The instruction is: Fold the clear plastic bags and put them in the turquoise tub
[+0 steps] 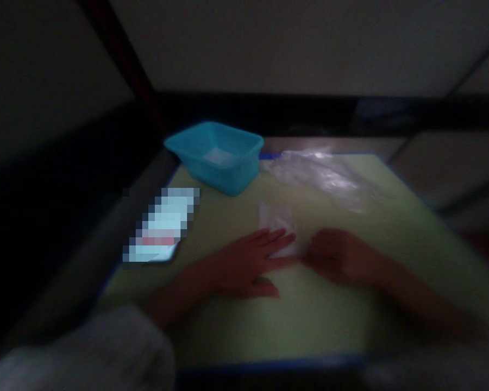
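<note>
My left hand [248, 263] lies flat with its fingers spread, the fingertips resting on a small clear plastic bag [274, 214] on the table. To its right, my right hand [340, 256] is closed, its curled fingers near the bag's right edge and close to the left fingertips. Whatever its fingers may hold is hidden and blurred in the dim light. Part of the small bag is covered by the left hand.
A turquoise plastic basket [228, 168] with something white inside stands at the back left of the yellow-green, blue-edged table [301, 326]. Crumpled clear plastic [321, 174] lies at the back. On the left is a phone-like lit rectangle [163, 225], its face pixelated.
</note>
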The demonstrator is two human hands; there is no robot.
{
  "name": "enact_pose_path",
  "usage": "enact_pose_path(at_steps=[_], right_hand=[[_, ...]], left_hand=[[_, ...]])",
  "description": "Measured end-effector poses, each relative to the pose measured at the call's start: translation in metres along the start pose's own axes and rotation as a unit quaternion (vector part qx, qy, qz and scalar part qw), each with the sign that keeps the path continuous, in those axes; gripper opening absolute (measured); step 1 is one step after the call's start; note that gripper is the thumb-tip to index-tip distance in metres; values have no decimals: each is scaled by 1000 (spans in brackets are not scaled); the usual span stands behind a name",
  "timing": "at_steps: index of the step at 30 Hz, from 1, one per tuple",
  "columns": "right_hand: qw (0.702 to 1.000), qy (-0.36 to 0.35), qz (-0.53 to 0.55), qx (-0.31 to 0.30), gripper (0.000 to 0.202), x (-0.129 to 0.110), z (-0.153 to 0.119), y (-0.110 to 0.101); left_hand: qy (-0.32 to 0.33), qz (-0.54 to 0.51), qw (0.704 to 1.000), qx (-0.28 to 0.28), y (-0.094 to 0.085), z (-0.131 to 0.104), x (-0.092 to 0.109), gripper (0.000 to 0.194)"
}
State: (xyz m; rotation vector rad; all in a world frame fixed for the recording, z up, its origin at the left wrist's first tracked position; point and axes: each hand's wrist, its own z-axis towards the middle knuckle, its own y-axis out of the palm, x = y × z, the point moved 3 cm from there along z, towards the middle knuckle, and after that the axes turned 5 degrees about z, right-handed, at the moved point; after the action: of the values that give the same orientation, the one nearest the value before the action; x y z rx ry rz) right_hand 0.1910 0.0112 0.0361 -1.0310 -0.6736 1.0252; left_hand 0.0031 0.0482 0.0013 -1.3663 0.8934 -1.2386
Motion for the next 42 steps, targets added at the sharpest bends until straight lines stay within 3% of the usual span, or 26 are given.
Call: enact_pose_path(at_steps=[4, 8, 15, 26, 30, 37, 42], right_hand=[[1000, 10, -10, -10, 41, 1, -1, 4], [999, 26, -1, -21, 41, 1, 0, 7], [999, 31, -26, -15, 39, -2, 1, 10], [997, 6, -68, -26, 38, -13, 5, 12], [997, 5, -69, -41, 33, -9, 4, 16], [999, 27, -23, -2, 30, 2, 2, 20], [998, 54, 10, -22, 29, 6, 1, 20]], left_hand=[[-4, -13, 1000, 1, 0, -2, -1, 75], [-12, -37, 997, 61, -8, -8, -7, 79], [7, 41, 988, 147, -17, -11, -3, 27], [21, 48, 988, 147, -16, -6, 2, 18], [10, 36, 988, 147, -16, -6, 2, 19], [-5, 30, 991, 133, -15, -4, 1, 25], [4, 29, 989, 146, -14, -4, 1, 26]])
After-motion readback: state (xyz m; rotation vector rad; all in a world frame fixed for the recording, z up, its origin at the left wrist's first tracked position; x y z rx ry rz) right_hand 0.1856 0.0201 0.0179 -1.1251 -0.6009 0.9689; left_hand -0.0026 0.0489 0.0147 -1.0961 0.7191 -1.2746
